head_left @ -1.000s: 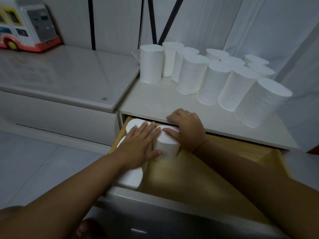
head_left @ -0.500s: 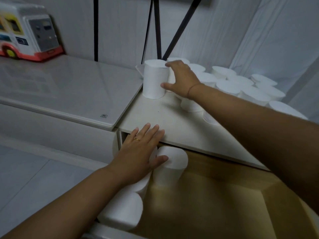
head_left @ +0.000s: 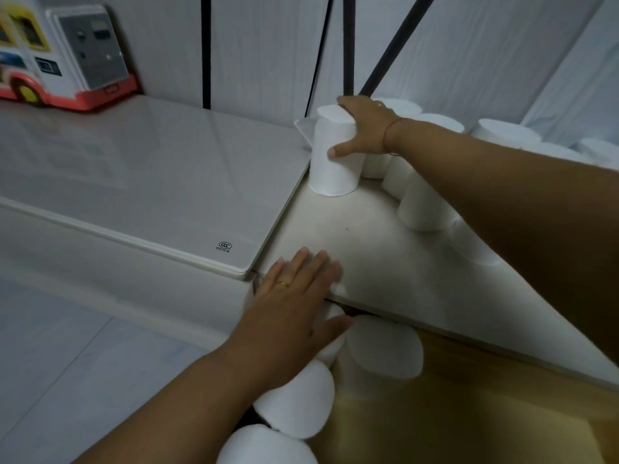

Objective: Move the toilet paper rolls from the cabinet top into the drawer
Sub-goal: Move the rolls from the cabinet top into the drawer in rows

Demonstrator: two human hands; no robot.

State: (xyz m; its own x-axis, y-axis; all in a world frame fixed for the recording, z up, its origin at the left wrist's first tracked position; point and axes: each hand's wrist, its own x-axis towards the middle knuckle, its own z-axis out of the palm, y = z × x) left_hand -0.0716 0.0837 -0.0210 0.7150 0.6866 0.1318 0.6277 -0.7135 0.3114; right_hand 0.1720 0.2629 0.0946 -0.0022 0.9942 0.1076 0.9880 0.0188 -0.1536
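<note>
Meanwhile, right hand (head_left: 365, 128) grips an upright roll (head_left: 331, 169) beside crowded neighbours (head_left: 422, 209); left hand (head_left: 294, 316) lies spread on drawer rolls (head_left: 385, 349).

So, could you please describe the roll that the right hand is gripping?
On the cabinet top, the rolls stand in a row along the wall. It is the leftmost roll, by the glass top's edge, under the right hand.

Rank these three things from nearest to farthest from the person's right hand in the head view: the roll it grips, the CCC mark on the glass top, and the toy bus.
1. Gripped roll: under the right hand, at the left end of the cabinet top.
2. CCC mark: down-left, near the glass top's corner.
3. Toy bus: far left, against the wall.
</note>
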